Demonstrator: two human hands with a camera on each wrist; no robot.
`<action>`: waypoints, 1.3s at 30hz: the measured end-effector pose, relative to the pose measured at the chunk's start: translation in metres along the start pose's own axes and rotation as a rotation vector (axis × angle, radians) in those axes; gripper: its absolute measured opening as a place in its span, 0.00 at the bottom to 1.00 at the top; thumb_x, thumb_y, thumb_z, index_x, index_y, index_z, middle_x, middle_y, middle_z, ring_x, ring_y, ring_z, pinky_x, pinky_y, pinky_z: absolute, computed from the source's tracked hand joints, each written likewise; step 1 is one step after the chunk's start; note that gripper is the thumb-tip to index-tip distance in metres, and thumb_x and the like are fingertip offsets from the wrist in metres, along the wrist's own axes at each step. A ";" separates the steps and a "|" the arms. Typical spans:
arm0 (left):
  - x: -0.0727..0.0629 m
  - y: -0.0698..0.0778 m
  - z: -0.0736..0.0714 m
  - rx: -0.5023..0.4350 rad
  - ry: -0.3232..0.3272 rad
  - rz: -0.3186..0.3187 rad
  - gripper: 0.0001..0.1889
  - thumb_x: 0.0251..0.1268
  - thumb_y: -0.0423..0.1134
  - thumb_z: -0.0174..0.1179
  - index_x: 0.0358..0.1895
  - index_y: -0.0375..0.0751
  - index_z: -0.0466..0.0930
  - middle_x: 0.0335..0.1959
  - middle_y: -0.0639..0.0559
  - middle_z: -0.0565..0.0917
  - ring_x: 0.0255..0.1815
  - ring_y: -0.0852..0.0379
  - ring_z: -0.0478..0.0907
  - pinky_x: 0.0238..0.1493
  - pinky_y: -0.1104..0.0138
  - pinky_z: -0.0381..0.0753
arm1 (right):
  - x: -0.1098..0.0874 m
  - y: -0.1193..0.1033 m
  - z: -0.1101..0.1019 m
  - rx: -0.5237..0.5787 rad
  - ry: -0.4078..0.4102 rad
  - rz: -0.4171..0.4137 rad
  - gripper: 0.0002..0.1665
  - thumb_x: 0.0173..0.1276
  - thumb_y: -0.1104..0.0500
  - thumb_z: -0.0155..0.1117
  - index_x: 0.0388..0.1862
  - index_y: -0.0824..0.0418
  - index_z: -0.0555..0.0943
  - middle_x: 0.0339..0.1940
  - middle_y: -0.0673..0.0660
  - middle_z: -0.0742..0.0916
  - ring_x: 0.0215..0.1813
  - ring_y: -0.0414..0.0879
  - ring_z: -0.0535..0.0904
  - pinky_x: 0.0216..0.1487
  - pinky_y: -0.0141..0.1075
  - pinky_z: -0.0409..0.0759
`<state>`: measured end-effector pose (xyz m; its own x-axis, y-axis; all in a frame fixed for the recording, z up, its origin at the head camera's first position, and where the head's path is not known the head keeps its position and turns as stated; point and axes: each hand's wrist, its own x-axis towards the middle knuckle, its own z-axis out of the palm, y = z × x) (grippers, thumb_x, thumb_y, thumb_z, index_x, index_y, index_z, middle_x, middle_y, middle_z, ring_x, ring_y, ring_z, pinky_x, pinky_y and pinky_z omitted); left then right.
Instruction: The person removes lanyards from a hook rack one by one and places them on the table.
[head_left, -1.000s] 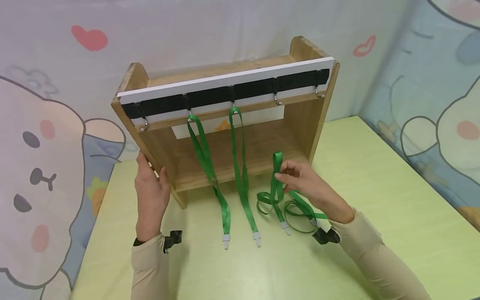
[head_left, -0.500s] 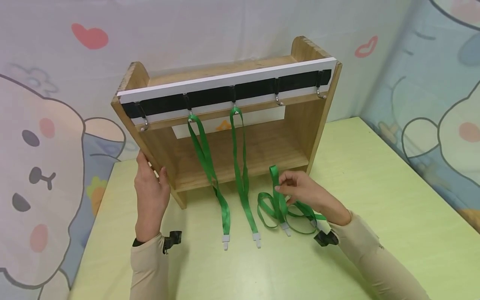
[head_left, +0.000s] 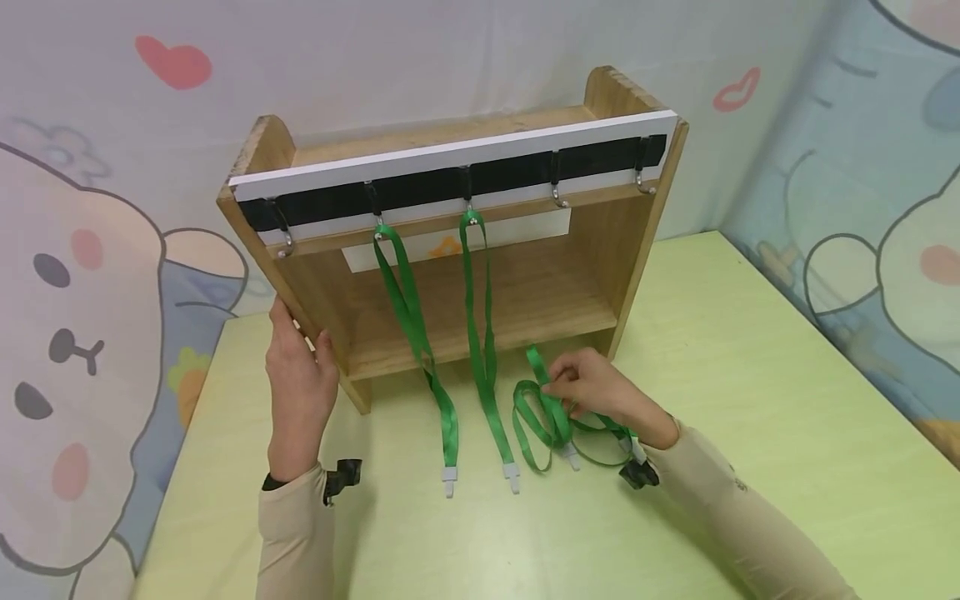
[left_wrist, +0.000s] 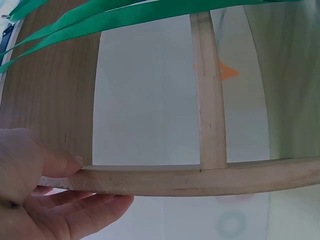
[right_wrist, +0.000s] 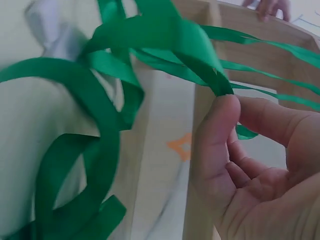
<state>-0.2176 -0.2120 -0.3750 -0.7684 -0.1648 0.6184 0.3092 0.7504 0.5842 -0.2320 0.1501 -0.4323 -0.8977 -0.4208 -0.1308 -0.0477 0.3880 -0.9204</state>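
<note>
Near, just in front of the wooden shelf (head_left: 540, 292): right hand (head_left: 600, 387) pinches a green lanyard (head_left: 556, 421) between thumb and finger, its coils loose. Another strap (head_left: 611, 424) lies close by — entangled or not, cannot tell; if the coils cross, a lift could drag both. Left hand (head_left: 300, 379) grips the shelf's side — slackening might let a tug shift it. Beyond, two lanyards (head_left: 408, 304) hang from hooks (head_left: 556, 171).

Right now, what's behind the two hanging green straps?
The wooden rack, a bit of backdrop and, lower down, the table. Whatever each strap covers, I can't see.
</note>
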 end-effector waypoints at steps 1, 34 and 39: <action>0.001 0.000 0.000 0.000 0.000 0.000 0.33 0.69 0.19 0.54 0.74 0.26 0.52 0.64 0.24 0.71 0.61 0.26 0.74 0.47 0.37 0.82 | 0.001 0.001 0.001 -0.015 0.001 -0.002 0.04 0.71 0.68 0.64 0.37 0.69 0.81 0.23 0.53 0.82 0.24 0.48 0.79 0.25 0.36 0.82; 0.001 0.000 -0.002 0.003 0.008 0.000 0.33 0.68 0.18 0.54 0.74 0.25 0.52 0.63 0.23 0.71 0.59 0.25 0.75 0.45 0.36 0.81 | 0.007 0.013 0.022 -0.532 0.199 -0.102 0.06 0.67 0.64 0.67 0.30 0.62 0.85 0.22 0.49 0.82 0.22 0.40 0.73 0.23 0.34 0.73; 0.000 -0.001 -0.001 0.004 0.004 0.003 0.32 0.69 0.19 0.54 0.74 0.24 0.52 0.63 0.23 0.71 0.59 0.25 0.75 0.45 0.37 0.82 | 0.002 0.005 0.014 -0.479 0.222 -0.158 0.07 0.70 0.63 0.63 0.35 0.63 0.87 0.24 0.48 0.84 0.21 0.39 0.71 0.22 0.33 0.70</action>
<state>-0.2172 -0.2133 -0.3748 -0.7652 -0.1652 0.6222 0.3091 0.7536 0.5802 -0.2282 0.1397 -0.4428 -0.9320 -0.3407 0.1240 -0.3366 0.6858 -0.6453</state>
